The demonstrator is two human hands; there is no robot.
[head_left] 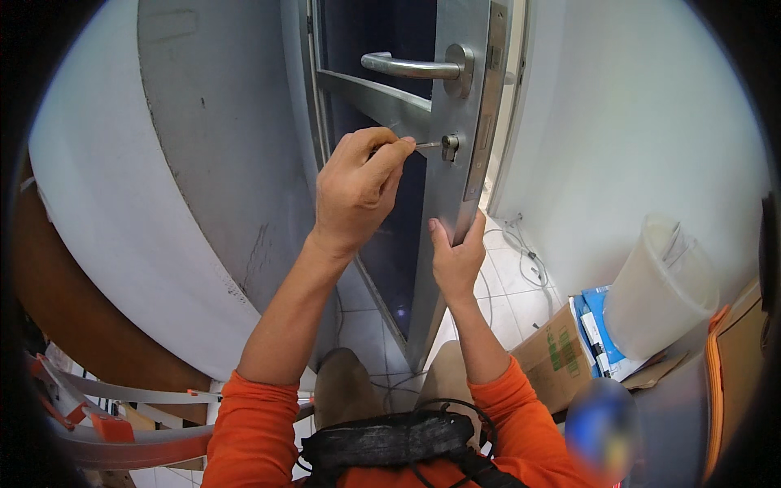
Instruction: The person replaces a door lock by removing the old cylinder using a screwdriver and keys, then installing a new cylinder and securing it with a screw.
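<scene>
My left fingers [389, 154] are pinched together on a thin metal key [429, 145], probably already seated in the round silver lock cylinder [450, 146]. My right hand [457, 254] clamps the grey metal door [443, 220] edge, holding it steady.

Key [429, 145] head hidden in left hand [354, 191] fingers.

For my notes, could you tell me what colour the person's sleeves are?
Orange sleeves, clearest in the head view.
</scene>
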